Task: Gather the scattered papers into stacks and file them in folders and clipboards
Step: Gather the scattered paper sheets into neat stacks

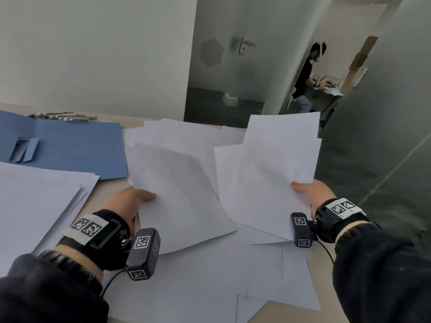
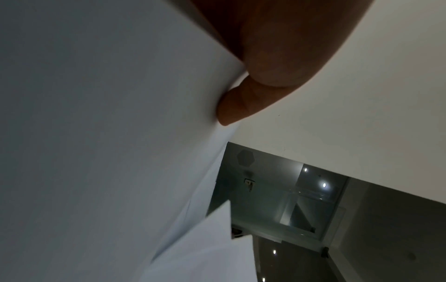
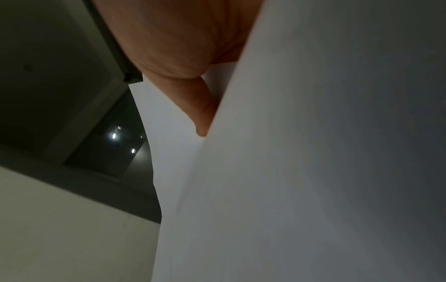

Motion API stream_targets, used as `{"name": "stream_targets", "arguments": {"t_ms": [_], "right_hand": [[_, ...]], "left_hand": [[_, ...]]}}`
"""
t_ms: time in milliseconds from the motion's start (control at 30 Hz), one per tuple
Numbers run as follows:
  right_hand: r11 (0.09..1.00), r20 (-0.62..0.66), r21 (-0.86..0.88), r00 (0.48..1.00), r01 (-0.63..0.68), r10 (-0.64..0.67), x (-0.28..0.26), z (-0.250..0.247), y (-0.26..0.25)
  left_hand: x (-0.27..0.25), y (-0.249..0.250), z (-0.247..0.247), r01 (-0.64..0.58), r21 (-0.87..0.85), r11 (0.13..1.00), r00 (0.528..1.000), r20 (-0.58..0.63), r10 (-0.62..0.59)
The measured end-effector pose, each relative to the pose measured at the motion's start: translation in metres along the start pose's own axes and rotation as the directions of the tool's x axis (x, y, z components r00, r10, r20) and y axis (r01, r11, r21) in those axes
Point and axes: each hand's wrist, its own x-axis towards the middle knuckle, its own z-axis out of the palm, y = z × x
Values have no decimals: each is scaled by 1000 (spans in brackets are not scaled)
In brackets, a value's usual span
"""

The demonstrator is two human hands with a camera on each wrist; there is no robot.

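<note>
Two batches of white paper are being held up over the bench. The left batch (image 1: 177, 194) is sitting in the left hand (image 1: 127, 201), thumb lying on top near the lower left edge, fingers going underneath; the left wrist view is showing the thumb (image 2: 241, 103) pressing against the sheet's edge, so the hand is pinching the paper. The right batch (image 1: 268, 173), several sheets fanned unevenly, is being pinched by the right hand (image 1: 312, 192) at its lower right edge, thumb on top. The right wrist view is showing a finger (image 3: 202, 114) wedged between two sheets. The two batches are tilting up and away from the person, apart from each other with a narrow gap between them.

Beneath both batches, loose sheets (image 1: 210, 287) are lying scattered and overlapping across the bench (image 1: 279, 311), some hanging toward its near edge. More loose sheets (image 1: 186, 131) are lying behind the held batches. At the left, a rougher stack of paper (image 1: 39, 201) is resting with its edges staggered. Behind that stack an open blue folder (image 1: 77, 148) is lying flat, an inner pocket flap showing on its left half. Past the folder, some metal clips (image 1: 63, 117) are lying at the far edge of the bench; detail too small to tell.

Both wrists are carrying black straps with coded markers and small cameras. Beyond the bench a glass door (image 1: 233, 66) is standing open, and another person (image 1: 305, 80) is working at a desk in the next room.
</note>
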Motion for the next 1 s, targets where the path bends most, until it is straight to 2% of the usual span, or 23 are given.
{"name": "stream_targets", "arguments": {"t_ms": [167, 333, 467, 667, 767, 867, 1000], "right_hand": [[973, -30, 228, 999, -23, 30, -40, 1, -11], [935, 55, 343, 996, -83, 69, -55, 8, -15], [946, 136, 321, 991, -51, 8, -66, 37, -19], [986, 276, 147, 954, 76, -115, -107, 101, -8], [987, 353, 123, 925, 101, -139, -116, 122, 2], [989, 405, 113, 905, 91, -130, -126, 132, 4], [994, 348, 85, 932, 72, -98, -119, 123, 7]], "left_hand": [[-22, -1, -19, 5, 78, 997, 1000, 7, -5], [-36, -4, -31, 17, 143, 990, 1000, 4, -18], [-43, -9, -32, 27, 140, 990, 1000, 8, -28], [-53, -12, -30, 9, 57, 998, 997, 75, -13], [-53, -15, -32, -20, 177, 984, 994, 111, 0], [-51, -15, -38, -34, 310, 950, 998, 69, 13], [-53, -10, -47, 8, 310, 951, 999, 44, -22]]}}
